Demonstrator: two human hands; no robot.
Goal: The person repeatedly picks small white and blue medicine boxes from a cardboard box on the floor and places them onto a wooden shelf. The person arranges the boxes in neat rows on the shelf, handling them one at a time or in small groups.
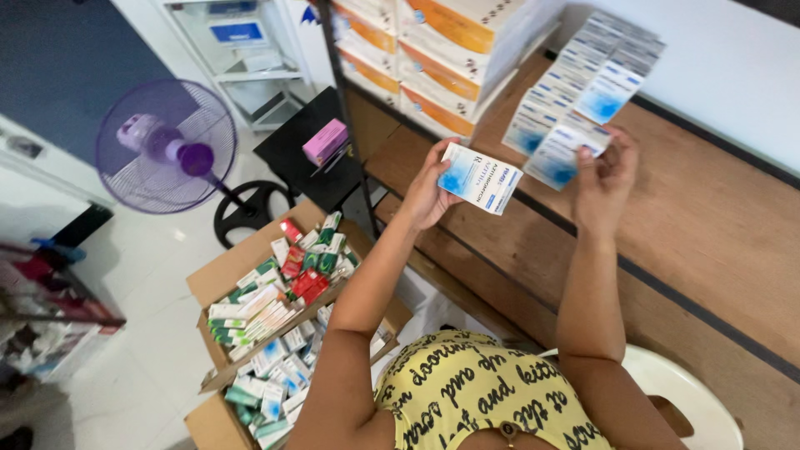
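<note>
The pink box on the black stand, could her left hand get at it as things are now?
Probably not right away. The left hand holds a white and blue box up at the wooden shelf, while the pink box sits apart, lower down on the black stand. Nothing blocks the way, but the hand is occupied.

Bare wooden shelf right of right hand: open passage. Rows of blue-white boxes block ahead. Stacked orange-white cartons close off upper left. Open cardboard box obstructs floor below left.
</note>
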